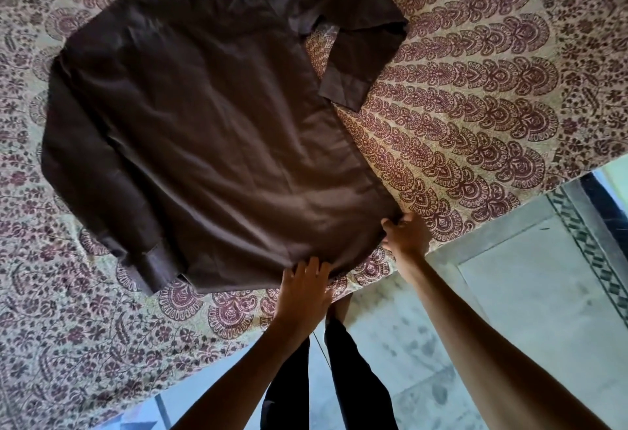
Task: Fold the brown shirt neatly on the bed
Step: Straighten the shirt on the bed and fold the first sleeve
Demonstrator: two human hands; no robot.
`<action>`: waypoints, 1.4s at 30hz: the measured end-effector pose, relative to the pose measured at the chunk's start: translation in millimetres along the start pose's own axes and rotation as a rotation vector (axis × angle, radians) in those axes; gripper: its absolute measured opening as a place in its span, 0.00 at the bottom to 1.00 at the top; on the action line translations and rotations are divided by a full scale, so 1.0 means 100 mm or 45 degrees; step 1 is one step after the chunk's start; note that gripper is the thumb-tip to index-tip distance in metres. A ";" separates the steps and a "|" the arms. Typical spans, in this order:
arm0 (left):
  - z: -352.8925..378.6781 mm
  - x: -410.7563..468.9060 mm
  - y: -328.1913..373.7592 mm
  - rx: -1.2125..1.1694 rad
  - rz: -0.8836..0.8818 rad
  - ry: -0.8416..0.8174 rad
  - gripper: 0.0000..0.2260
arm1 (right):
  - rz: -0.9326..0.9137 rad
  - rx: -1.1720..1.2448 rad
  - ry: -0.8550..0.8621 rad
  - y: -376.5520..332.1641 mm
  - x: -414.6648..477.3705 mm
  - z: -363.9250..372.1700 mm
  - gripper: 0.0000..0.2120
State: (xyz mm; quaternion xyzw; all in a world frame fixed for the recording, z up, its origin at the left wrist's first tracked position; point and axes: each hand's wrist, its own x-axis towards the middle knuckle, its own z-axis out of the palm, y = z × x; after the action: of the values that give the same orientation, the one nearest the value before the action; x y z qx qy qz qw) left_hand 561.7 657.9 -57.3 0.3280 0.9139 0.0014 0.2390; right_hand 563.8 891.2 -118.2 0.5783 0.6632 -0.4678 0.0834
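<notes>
On bed (475, 106): shirt (204, 130) spread flat, back up, hem at near edge. Left hand (304, 288) flat, fingers spread on hem; right hand (406, 232) pinching hem corner. Right sleeve bent inward; body folds not yet made.

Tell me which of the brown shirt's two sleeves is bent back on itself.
The far sleeve, up by the top of the dark brown shirt: it doubles back sharply, its cuff pointing toward the person. The other sleeve runs straight along the shirt's left edge.
</notes>
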 end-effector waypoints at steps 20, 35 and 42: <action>0.05 0.13 -0.15 -0.119 0.363 -0.005 0.09 | -0.212 -0.359 0.331 -0.52 -0.32 -0.06 0.11; 0.14 -0.16 -0.28 -0.499 -0.071 0.427 0.09 | -0.980 -0.856 0.175 -0.25 -0.70 -0.09 0.09; 0.21 -0.51 -1.11 -0.768 -1.111 0.739 0.12 | -1.253 -0.821 -0.400 -0.21 -1.52 0.63 0.05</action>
State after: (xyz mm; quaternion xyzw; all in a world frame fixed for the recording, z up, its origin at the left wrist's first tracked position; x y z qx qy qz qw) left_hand 538.8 537.3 -71.5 -0.1731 0.9513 0.2517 0.0410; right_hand 567.8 743.6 -42.4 0.0737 0.9406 -0.3069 0.1253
